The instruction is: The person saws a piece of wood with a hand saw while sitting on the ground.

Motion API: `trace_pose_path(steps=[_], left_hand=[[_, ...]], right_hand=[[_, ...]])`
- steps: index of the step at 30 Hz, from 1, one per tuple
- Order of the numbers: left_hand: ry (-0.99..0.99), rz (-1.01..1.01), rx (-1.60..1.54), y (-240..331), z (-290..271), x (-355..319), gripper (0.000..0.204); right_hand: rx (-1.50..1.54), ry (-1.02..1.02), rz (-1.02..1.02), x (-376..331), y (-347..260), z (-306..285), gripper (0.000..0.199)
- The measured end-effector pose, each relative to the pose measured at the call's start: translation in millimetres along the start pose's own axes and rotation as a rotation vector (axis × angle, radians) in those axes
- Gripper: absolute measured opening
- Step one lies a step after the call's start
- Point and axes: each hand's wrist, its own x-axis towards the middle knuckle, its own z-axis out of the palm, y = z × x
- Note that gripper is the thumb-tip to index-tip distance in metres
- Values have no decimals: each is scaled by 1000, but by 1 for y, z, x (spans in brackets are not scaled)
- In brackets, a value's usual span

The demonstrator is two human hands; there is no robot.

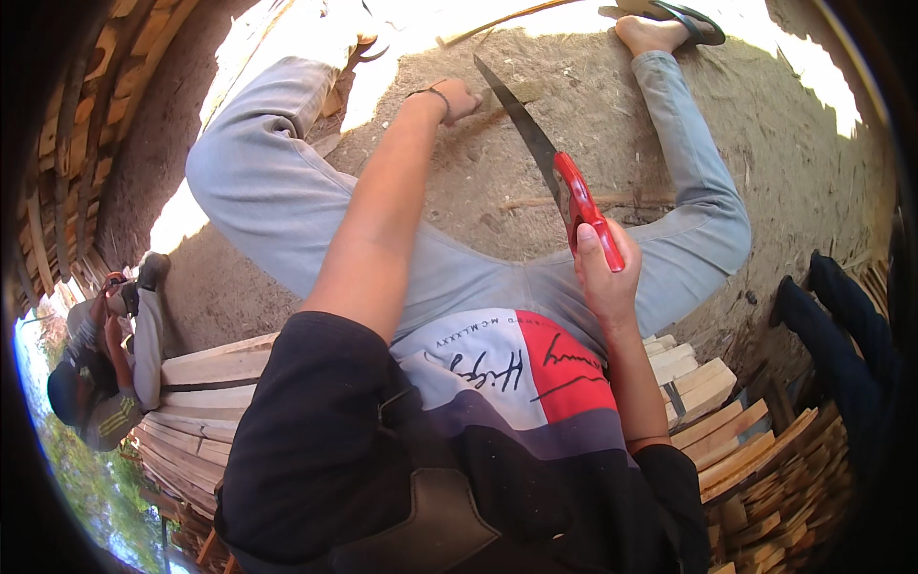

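Note:
My right hand [608,272] is wrapped round the red handle [585,206] of a handsaw [524,122], thumb along its side. The dark blade points forward and to the left, over the ground between my legs. My left arm reaches forward, a dark band on its wrist. The fingers of my left hand [460,99] are curled in low over the dirt. Just right of them is a blurred, short piece of wood [523,93], partly behind the blade. Whether the fingers grip it, I cannot tell.
I sit with knees spread by stacked timber [218,371], with more boards [703,390] at right. A stick [622,201] lies on the dirt, another [512,19] farther ahead. A person [110,354] sits at far left; someone's dark-clothed legs [832,330] show at right.

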Motion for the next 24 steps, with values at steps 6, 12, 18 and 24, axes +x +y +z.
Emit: trace_pose_path(steps=[6, 12, 18, 24], left_hand=[[31, 22, 54, 5, 1, -5, 47], [34, 36, 32, -4, -2, -1, 49], [43, 54, 77, 0, 2, -2, 48], [44, 36, 33, -4, 5, -3, 45]], right_hand=[[49, -14, 6, 36, 5, 13, 29], [53, -30, 40, -6, -6, -16, 30], [-11, 15, -57, 64, 19, 28, 30], [5, -14, 10, -4, 1, -12, 32]])
